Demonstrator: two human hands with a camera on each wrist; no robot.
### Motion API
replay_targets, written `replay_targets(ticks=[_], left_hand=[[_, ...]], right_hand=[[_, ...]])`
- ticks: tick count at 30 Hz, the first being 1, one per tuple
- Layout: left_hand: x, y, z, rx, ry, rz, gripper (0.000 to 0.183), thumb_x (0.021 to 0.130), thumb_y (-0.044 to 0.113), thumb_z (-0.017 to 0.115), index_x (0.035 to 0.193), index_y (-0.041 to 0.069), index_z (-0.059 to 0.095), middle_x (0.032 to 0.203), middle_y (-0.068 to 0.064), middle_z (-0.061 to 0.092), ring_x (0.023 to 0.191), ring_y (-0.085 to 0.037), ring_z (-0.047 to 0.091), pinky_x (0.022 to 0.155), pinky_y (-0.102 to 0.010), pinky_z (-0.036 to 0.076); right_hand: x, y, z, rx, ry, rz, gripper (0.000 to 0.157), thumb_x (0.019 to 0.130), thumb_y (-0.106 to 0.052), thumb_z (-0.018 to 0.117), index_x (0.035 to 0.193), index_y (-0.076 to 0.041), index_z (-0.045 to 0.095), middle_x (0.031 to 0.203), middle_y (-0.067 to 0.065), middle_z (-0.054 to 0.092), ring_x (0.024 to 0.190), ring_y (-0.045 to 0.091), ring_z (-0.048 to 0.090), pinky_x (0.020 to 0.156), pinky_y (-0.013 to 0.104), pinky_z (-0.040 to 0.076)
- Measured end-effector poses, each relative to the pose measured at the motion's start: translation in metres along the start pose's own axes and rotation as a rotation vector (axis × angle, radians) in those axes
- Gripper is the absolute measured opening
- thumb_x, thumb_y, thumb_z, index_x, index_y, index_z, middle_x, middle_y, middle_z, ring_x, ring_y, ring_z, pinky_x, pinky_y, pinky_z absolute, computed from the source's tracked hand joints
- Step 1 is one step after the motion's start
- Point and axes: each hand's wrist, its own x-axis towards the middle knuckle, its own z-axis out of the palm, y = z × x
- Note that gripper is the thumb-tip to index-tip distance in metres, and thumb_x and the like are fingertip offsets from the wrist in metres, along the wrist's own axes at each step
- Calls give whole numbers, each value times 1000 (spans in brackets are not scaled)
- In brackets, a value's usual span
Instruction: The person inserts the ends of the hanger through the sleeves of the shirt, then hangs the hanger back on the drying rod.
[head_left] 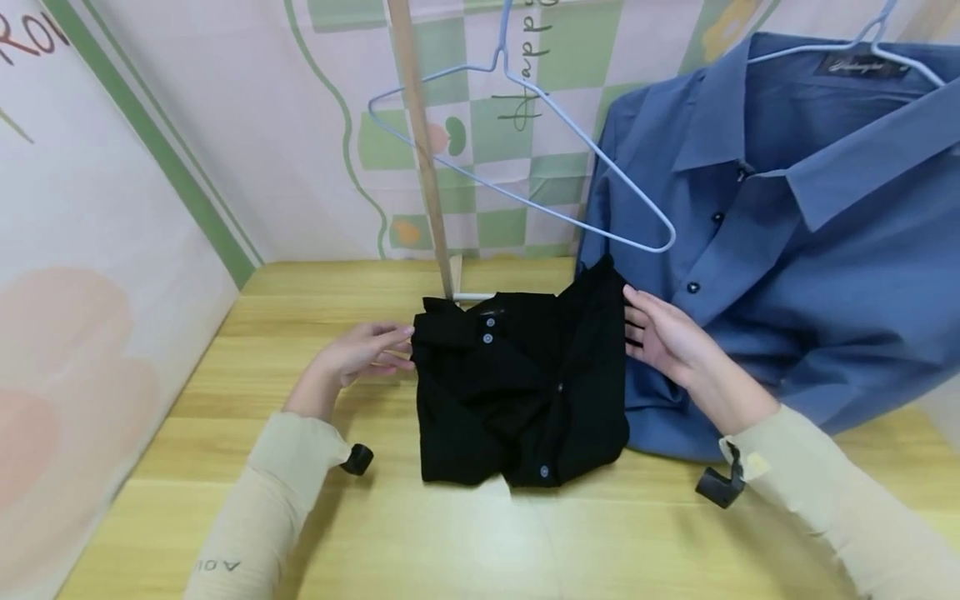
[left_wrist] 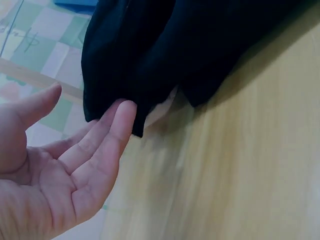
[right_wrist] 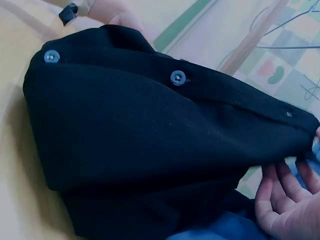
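Between left hand (head_left: 375, 350) and right hand (head_left: 671, 337): a black shirt (head_left: 517, 400)

On the wooden surface (head_left: 465, 550), near the foot of an upright pole (head_left: 423, 142), we see the black shirt gathered into a compact shape, its buttons (head_left: 543, 472) showing. At the cloth's left edge the left hand's grip is wide: thumb apart, fingers extended to touch the fabric without closing round it, so we judge that this contact steadies rather than lifts. At the opposite edge the right hand's fingers bend against the cloth; with part of that grip hidden, we cannot tell whether it pinches. We take the opposed placement to balance the shirt from both sides. Beyond it hangs a bare blue hanger (head_left: 600, 153); at the right, a blue shirt (head_left: 840, 283) hangs from another, which presumably spreads its shoulders.
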Motion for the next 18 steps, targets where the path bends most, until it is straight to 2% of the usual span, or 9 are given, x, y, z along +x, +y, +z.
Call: replay_targets(ticks=[2, 3, 5, 7, 9, 11, 14, 16, 18], left_hand=[[2, 2, 2, -13, 11, 2, 70, 109, 34, 52, 159, -5, 23, 153, -28, 41, 125, -36, 60, 108, -44, 45], [4, 3, 4, -15, 22, -1, 71, 108, 34, 53, 159, -4, 23, 155, -27, 39, 126, -37, 58, 108, -44, 45], [7, 5, 7, -15, 26, -2, 73, 108, 34, 55, 160, -4, 22, 158, -26, 34, 129, -39, 55, 108, -43, 44], [10, 7, 11, -17, 39, 2, 73, 107, 33, 57, 160, -3, 21, 158, -25, 33, 130, -39, 54, 109, -43, 44], [13, 9, 15, -29, 53, 17, 69, 106, 27, 59, 158, -4, 25, 153, -28, 41, 126, -37, 57, 108, -44, 45], [14, 10, 19, -54, 73, 52, 61, 105, 20, 60, 154, -4, 32, 144, -28, 52, 119, -34, 63, 106, -44, 46], [15, 12, 22, -93, 104, 126, 46, 103, 10, 61, 143, -3, 43, 128, -25, 64, 103, -26, 71, 99, -43, 52], [15, 14, 24, -102, 124, 175, 39, 102, 6, 62, 138, -2, 47, 125, -22, 66, 97, -22, 71, 94, -40, 55], [15, 15, 24, -109, 139, 210, 37, 102, 5, 62, 136, -1, 49, 126, -21, 65, 97, -19, 70, 89, -37, 57]], right_hand=[[4, -1, 2, -64, 2, 10, 56, 107, -46, 50, 148, -21, 22, 115, -8, 61, 102, 9, 58, 86, 30, 46], [7, -2, 3, -94, 2, 13, 57, 106, -48, 50, 148, -21, 22, 114, -8, 61, 101, 8, 59, 86, 29, 47], [10, -2, 4, -150, 8, 19, 48, 107, -45, 52, 142, -15, 38, 101, -8, 64, 95, 8, 63, 84, 28, 49], [13, -2, 5, -214, 17, 12, 28, 107, -37, 55, 111, -10, 59, 75, -8, 63, 87, 9, 66, 81, 28, 52], [13, -2, 4, -252, 26, 7, 17, 106, -30, 58, 96, -16, 61, 62, -8, 60, 83, 9, 69, 80, 29, 55], [12, -3, 3, -291, 22, -8, 16, 105, -26, 60, 107, -11, 67, 65, -11, 63, 86, 9, 70, 82, 28, 55], [11, -4, 2, -296, 2, -36, 52, 105, -21, 60, 151, -9, 39, 93, -14, 71, 91, 7, 69, 84, 28, 54], [10, -5, 1, -269, -9, -52, 59, 105, -17, 60, 156, -6, 32, 103, -12, 72, 93, 8, 69, 83, 28, 55], [10, -6, 1, -213, -13, -68, 45, 104, -11, 61, 147, -9, 45, 102, -9, 73, 91, 9, 70, 82, 28, 55]])
